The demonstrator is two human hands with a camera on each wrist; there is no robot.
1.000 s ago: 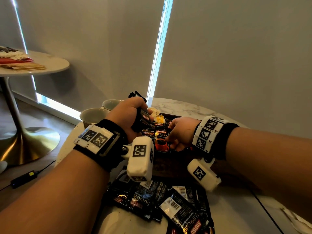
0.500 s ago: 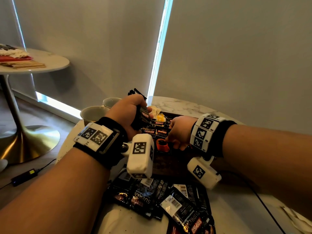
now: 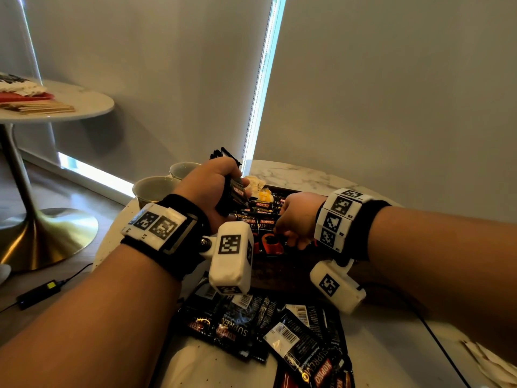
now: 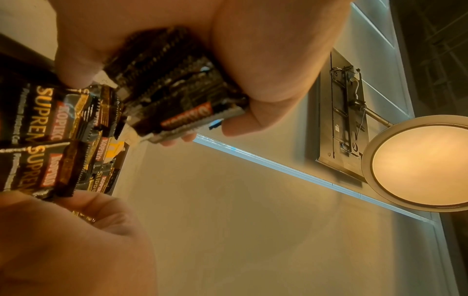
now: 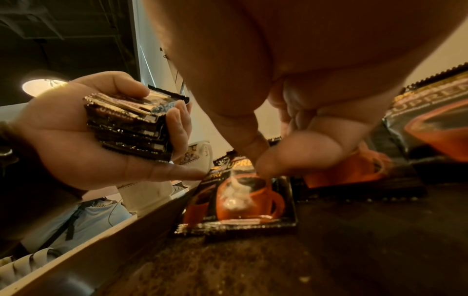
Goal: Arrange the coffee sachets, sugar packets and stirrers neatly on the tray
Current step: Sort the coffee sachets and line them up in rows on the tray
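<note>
My left hand (image 3: 232, 189) grips an upright stack of black coffee sachets (image 3: 236, 193), seen edge-on in the left wrist view (image 4: 177, 96) and held between thumb and fingers (image 5: 131, 128). On the dark wooden tray (image 3: 279, 273) lie several sachets in a row. My right hand (image 3: 282, 233) hangs over them with fingers curled down. Its thumb and fingertip (image 5: 263, 166) pinch a sachet with an orange cup picture (image 5: 243, 200) lying flat on the tray (image 5: 303, 250). A yellow packet (image 3: 264, 196) lies at the tray's far end.
A heap of loose coffee sachets (image 3: 251, 326) lies on the marble table in front of the tray. Two cups (image 3: 154, 187) stand at the left behind my left wrist. White paper (image 3: 492, 365) lies at the right edge. A side table (image 3: 56, 99) stands far left.
Both hands have stayed almost in place. My right hand has shifted slightly over the orange-cup sachet on the tray; the left still grips its stack.
</note>
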